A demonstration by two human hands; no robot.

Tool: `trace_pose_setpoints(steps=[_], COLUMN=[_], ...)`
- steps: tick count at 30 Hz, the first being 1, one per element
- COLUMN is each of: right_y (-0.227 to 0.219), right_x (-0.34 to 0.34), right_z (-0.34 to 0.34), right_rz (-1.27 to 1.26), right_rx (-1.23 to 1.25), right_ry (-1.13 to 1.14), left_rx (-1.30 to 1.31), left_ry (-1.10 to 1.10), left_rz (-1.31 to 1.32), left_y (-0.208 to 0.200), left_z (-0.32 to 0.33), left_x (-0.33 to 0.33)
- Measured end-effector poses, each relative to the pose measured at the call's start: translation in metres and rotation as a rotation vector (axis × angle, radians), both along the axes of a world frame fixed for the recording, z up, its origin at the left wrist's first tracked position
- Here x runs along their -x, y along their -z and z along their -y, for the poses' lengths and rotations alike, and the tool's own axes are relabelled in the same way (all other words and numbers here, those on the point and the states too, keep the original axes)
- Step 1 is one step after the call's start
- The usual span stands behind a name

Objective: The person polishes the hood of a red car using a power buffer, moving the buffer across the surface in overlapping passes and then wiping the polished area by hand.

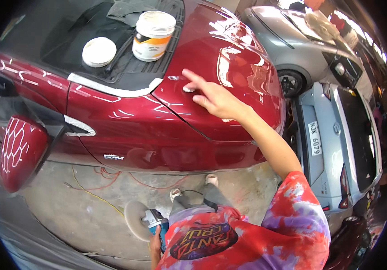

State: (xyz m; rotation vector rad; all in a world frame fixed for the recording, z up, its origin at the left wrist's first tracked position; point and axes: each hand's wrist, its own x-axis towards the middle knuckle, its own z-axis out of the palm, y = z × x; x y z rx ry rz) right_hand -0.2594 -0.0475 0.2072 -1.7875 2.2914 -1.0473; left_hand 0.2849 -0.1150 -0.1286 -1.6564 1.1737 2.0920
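Observation:
My right hand (213,96) reaches over the glossy dark red hood (243,119) of a car, its fingers spread. White paste sits on one fingertip, and a small whitish smear (172,78) lies on the paint near the hood's edge. Down by my side, my left hand (156,240) is closed around the blue and grey body of a polisher (157,221). The polisher's round off-white pad (135,220) faces away from me. An uncapped white tub (153,38) with an orange and grey label stands at the base of the windshield. Its round white lid (99,51) lies beside it.
White masking tape (114,89) lines the windshield edge. A grey cloth (130,11) lies behind the tub. The side mirror (22,153) juts out at left. Orange and yellow cords (99,198) run over the concrete floor. A silver car (276,42) and light blue car (333,144) stand at right.

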Motion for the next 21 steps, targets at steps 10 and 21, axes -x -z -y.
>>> trace_pose_setpoints(steps=[10, 21], right_y=[0.005, 0.096], right_x=[0.020, 0.123], right_z=[-0.165, -0.361], right_rz=[0.351, 0.362], right_rx=[-0.179, 0.352], right_ry=[0.193, 0.597], left_rx=[0.123, 0.335], left_ry=[-0.099, 0.044], left_rz=[-0.081, 0.022], left_y=[0.004, -0.020], left_z=[-0.034, -0.155], left_x=[0.056, 0.153])
